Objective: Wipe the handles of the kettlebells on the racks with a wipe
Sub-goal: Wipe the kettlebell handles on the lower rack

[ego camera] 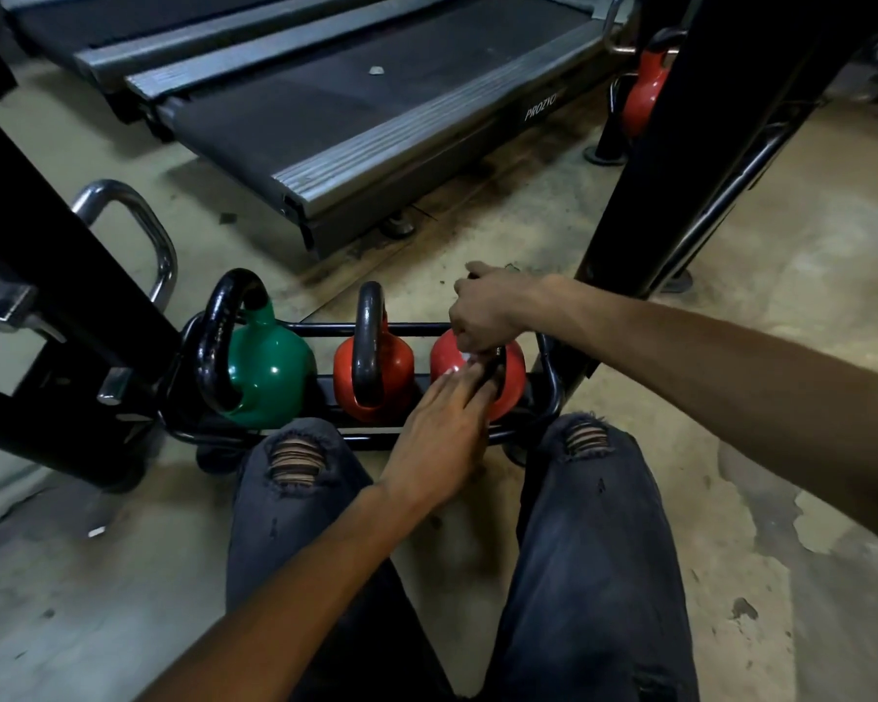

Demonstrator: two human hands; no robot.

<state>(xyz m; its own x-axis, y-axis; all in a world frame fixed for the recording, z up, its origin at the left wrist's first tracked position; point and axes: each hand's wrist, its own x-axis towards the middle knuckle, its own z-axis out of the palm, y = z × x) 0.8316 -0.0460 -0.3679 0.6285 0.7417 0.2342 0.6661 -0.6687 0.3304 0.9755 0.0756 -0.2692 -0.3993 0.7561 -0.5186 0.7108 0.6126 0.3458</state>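
We see open floor (pixel 477 235) mid-frame behind the rack (pixel 553 392); black posts at left (pixel 47 276) and upper right (pixel 680 144) hem it, knees (pixel 295 458) blocking below

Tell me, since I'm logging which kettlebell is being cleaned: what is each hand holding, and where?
The right hand grips the handle of the right red kettlebell. The left hand presses on that handle lower down; a white scrap, likely the wipe, shows there.
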